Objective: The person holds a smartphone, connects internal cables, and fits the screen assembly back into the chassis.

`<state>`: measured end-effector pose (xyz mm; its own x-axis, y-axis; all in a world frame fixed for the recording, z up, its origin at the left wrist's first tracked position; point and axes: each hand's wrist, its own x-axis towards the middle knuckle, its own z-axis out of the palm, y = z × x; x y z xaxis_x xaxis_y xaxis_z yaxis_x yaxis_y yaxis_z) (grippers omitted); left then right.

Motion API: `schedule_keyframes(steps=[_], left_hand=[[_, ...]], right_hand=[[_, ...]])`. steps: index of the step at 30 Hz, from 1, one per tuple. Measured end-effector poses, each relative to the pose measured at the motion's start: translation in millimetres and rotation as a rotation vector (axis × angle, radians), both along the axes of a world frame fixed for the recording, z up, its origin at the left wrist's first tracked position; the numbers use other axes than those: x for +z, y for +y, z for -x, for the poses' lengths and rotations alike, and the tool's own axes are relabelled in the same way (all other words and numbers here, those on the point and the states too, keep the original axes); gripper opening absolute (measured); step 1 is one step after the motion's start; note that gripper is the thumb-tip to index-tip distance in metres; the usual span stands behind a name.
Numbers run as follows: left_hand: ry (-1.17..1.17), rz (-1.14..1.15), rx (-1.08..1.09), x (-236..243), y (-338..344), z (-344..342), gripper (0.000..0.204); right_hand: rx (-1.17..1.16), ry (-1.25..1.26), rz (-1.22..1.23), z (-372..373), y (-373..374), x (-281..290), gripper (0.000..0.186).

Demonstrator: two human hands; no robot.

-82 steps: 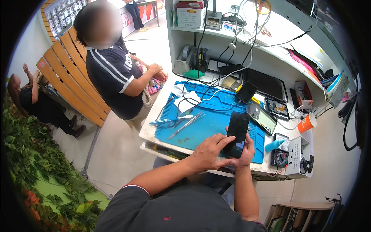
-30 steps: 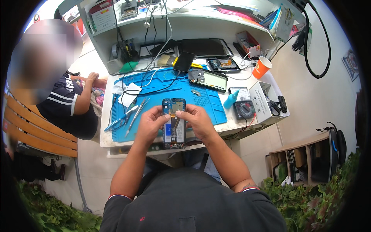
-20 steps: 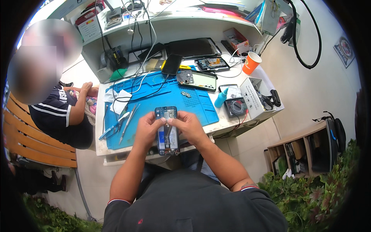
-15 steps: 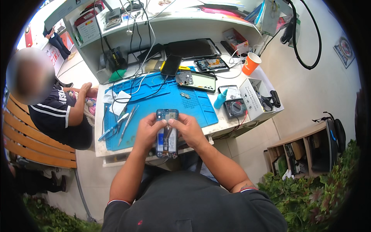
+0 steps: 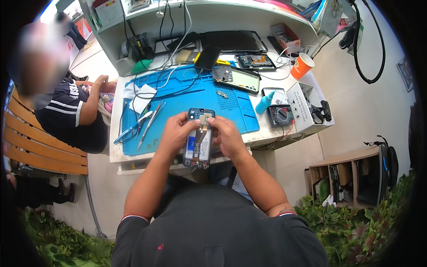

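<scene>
An opened smartphone (image 5: 199,144), with its circuit board and battery bare, is held upright over the front edge of the blue work mat (image 5: 178,102). My left hand (image 5: 176,132) closes on its left side, thumb lying over the front. On the upper right side, my right hand (image 5: 228,135) is closed at the phone's edge, thumb and finger at the board near the top. Left of the hands lie tweezers (image 5: 152,123) and a pen-like blue and white tool (image 5: 133,127). Farther back rest a black phone (image 5: 207,58) and a detached phone frame (image 5: 238,80).
A blue bottle (image 5: 265,103), a multimeter (image 5: 281,115) and a white box (image 5: 300,104) stand on the right. An orange cup (image 5: 302,66) is behind them. Cables (image 5: 175,58) hang down across the back of the mat. On the left a person (image 5: 73,107) sits on a wooden bench (image 5: 49,142).
The phone and both hands have moved slightly up and to the right in view. My right thumb has shifted to the upper right of the board. The whole view has tilted downward.
</scene>
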<state>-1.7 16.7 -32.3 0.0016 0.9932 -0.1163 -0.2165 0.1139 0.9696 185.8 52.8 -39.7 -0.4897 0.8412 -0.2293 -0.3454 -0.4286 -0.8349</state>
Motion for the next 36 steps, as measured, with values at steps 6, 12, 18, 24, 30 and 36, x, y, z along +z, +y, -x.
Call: schedule_keyframes(steps=[6,12,18,24,30,36], left_hand=[[-0.025,0.004,0.034,-0.4,0.8,-2.8,0.018],[-0.059,0.014,0.037,-7.7,2.9,-0.1,0.020],[-0.075,0.001,0.033,-8.1,4.4,0.3,0.022],[-0.033,0.017,0.026,-8.4,4.3,1.2,0.022],[-0.042,0.022,0.023,-8.4,4.4,1.9,0.022],[-0.051,0.022,0.021,-7.2,3.9,1.6,0.022]], right_hand=[[0.098,-0.033,-0.033,-4.3,6.5,-8.7,0.027],[0.068,-0.052,-0.051,1.7,2.4,-1.7,0.023],[0.049,-0.052,-0.056,3.7,3.3,-0.3,0.022],[0.046,-0.038,-0.039,4.7,5.2,-4.6,0.022],[0.038,-0.042,-0.028,5.6,6.2,-5.6,0.022],[0.033,-0.027,-0.018,6.7,5.0,-4.8,0.023]])
